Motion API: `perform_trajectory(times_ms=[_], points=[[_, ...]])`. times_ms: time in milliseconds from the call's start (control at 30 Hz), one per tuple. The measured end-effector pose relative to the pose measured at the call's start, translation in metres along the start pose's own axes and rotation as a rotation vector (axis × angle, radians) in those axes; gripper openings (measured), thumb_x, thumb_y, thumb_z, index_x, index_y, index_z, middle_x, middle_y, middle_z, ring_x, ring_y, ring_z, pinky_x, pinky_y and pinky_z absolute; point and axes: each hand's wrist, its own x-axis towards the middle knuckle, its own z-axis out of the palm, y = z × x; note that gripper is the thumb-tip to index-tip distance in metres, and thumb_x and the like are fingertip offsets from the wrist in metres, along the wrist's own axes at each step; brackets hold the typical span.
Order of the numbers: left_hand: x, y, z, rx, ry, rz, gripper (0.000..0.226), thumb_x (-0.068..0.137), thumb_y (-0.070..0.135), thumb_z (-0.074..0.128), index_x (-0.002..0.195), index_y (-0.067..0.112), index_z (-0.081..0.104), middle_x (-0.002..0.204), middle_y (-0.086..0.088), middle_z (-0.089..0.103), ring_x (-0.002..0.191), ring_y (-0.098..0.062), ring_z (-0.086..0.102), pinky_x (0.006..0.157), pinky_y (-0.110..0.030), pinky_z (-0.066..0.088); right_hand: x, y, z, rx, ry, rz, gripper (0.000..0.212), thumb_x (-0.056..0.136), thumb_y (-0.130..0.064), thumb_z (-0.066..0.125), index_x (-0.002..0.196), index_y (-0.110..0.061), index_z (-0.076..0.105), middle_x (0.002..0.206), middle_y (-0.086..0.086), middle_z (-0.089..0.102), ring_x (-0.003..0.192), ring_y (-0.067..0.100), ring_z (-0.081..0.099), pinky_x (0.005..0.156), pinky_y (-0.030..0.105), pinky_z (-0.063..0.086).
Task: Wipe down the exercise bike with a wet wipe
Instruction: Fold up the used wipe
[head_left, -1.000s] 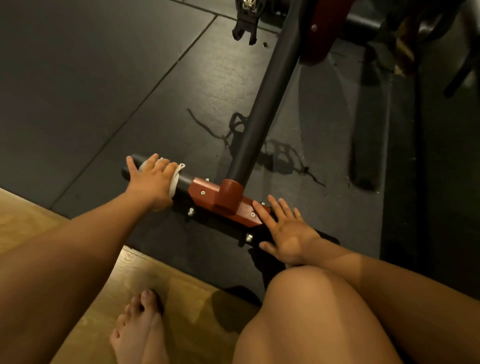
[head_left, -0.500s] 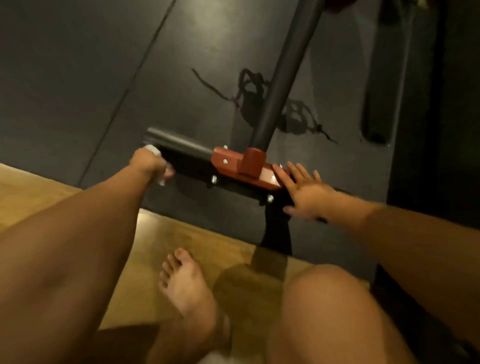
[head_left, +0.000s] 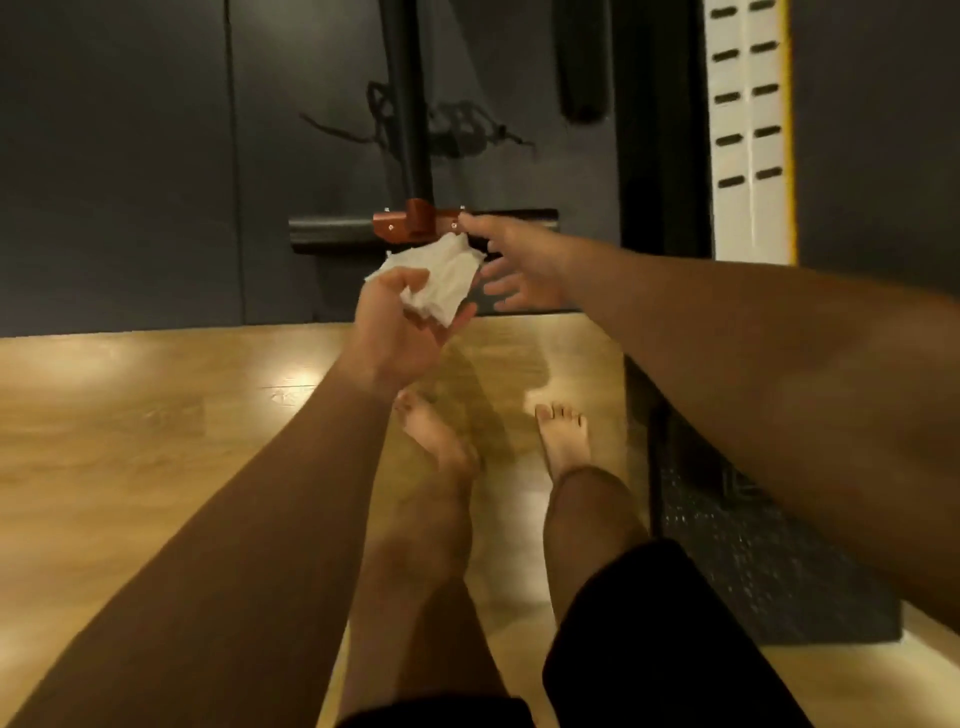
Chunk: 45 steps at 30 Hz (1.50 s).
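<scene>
the red bracket (head_left: 415, 224) at the foot of the exercise bike (head_left: 411, 130) sits on the dark mat (head_left: 130, 156). the black stabiliser bar (head_left: 332, 228) runs out to the bracket's left, and the bike's dark tube rises straight up from it. just below the bracket the left hand (head_left: 400, 325) is turned palm up. the crumpled white wet wipe (head_left: 441, 280) lies in it, pinched under the thumb against curled fingers, and the wipe's top corner hides the bracket's lower edge. to the right of the bracket the right hand (head_left: 519, 267) reaches in with fingers straight and spread, holding nothing. it is blurred, and its top finger overlaps the bracket's right end; whether it touches i cannot tell. nearer the person than the bracket lies the wooden floor (head_left: 130, 441), with two bare feet (head_left: 563, 436) on it. well right of the bracket stands a white slotted panel (head_left: 748, 130) with a yellow edge, and below that panel a black textured platform (head_left: 753, 545).
</scene>
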Motion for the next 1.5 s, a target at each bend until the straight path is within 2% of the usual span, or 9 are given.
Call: perform_trajectory(times_ms=[167, 300, 467, 633, 833, 967, 1100, 1333, 1500], points=[[-0.143, -0.002, 0.04, 0.021, -0.146, -0.022, 0.044, 0.097, 0.025, 0.037, 0.133, 0.004, 0.053, 0.117, -0.022, 0.068, 0.1, -0.035, 0.066, 0.098, -0.045, 0.046, -0.142, 0.013, 0.029, 0.474, -0.083, -0.102, 0.041, 0.088, -0.036, 0.069, 0.114, -0.005, 0.065, 0.116, 0.013, 0.066, 0.1, 0.029, 0.064, 0.098, 0.041, 0.048], [-0.218, -0.014, 0.057, 0.391, -0.21, 0.081, 0.043, 0.1, 0.027, 0.046, 0.139, 0.011, 0.052, 0.129, -0.016, 0.064, 0.114, -0.031, 0.064, 0.096, -0.044, 0.053, -0.258, 0.023, 0.045, 0.324, 0.207, -0.367, 0.014, 0.094, -0.027, 0.063, 0.101, -0.015, 0.066, 0.099, 0.012, 0.071, 0.096, 0.032, 0.068, 0.087, 0.051, 0.056], [-0.304, -0.026, 0.083, 0.7, -0.318, 0.414, 0.041, 0.096, 0.019, 0.061, 0.134, 0.005, 0.056, 0.125, -0.016, 0.067, 0.111, -0.032, 0.066, 0.094, -0.045, 0.054, -0.384, 0.054, 0.049, 0.39, 0.538, -0.602, 0.026, 0.097, -0.03, 0.057, 0.112, -0.01, 0.063, 0.105, 0.01, 0.068, 0.092, 0.023, 0.068, 0.075, 0.038, 0.059], [-0.366, -0.096, 0.119, 0.761, -0.396, 0.328, 0.034, 0.103, 0.032, 0.049, 0.129, 0.012, 0.059, 0.113, -0.007, 0.073, 0.097, -0.021, 0.072, 0.072, -0.032, 0.057, -0.47, 0.144, 0.031, 0.795, 0.613, -0.611, 0.034, 0.094, -0.046, 0.058, 0.108, -0.017, 0.065, 0.106, 0.011, 0.071, 0.095, 0.027, 0.07, 0.082, 0.047, 0.059], [-0.447, -0.244, 0.193, 0.968, -0.676, 0.114, 0.031, 0.102, 0.04, 0.049, 0.106, 0.015, 0.066, 0.095, -0.003, 0.077, 0.092, -0.02, 0.073, 0.085, -0.037, 0.055, -0.582, 0.276, -0.012, 1.15, 0.756, -0.75, 0.03, 0.092, -0.016, 0.066, 0.121, -0.01, 0.062, 0.11, 0.013, 0.072, 0.1, 0.029, 0.07, 0.084, 0.043, 0.057], [-0.505, -0.363, 0.23, 1.125, -0.867, 0.021, 0.031, 0.099, 0.03, 0.058, 0.114, 0.004, 0.066, 0.105, -0.014, 0.075, 0.098, -0.029, 0.072, 0.088, -0.042, 0.056, -0.674, 0.376, -0.044, 1.239, 1.071, -0.811, 0.012, 0.091, -0.011, 0.067, 0.102, -0.013, 0.065, 0.1, 0.011, 0.074, 0.093, 0.028, 0.071, 0.085, 0.045, 0.057], [-0.561, -0.495, 0.245, 1.214, -1.086, -0.068, 0.032, 0.095, 0.018, 0.064, 0.123, 0.003, 0.062, 0.112, -0.016, 0.072, 0.103, -0.03, 0.07, 0.089, -0.043, 0.057, -0.752, 0.491, -0.071, 1.296, 1.278, -0.84, 0.018, 0.091, -0.017, 0.067, 0.107, -0.011, 0.065, 0.103, 0.013, 0.073, 0.091, 0.029, 0.072, 0.079, 0.044, 0.059], [-0.634, -0.698, 0.248, 1.241, -1.146, -0.155, 0.012, 0.098, 0.013, 0.058, 0.109, 0.015, 0.062, 0.098, -0.004, 0.074, 0.081, -0.017, 0.073, 0.065, -0.032, 0.059, -0.85, 0.671, -0.11, 1.379, 1.389, -0.812, 0.025, 0.092, -0.024, 0.065, 0.114, -0.011, 0.065, 0.102, 0.01, 0.074, 0.09, 0.026, 0.071, 0.069, 0.037, 0.057], [-0.688, -0.824, 0.263, 1.296, -1.273, -0.271, 0.025, 0.096, 0.01, 0.062, 0.121, 0.008, 0.061, 0.114, -0.013, 0.072, 0.097, -0.027, 0.072, 0.082, -0.044, 0.06, -0.922, 0.782, -0.134, 1.442, 1.519, -0.798, 0.017, 0.091, -0.005, 0.063, 0.108, -0.007, 0.064, 0.105, 0.016, 0.071, 0.089, 0.029, 0.07, 0.07, 0.039, 0.058]])
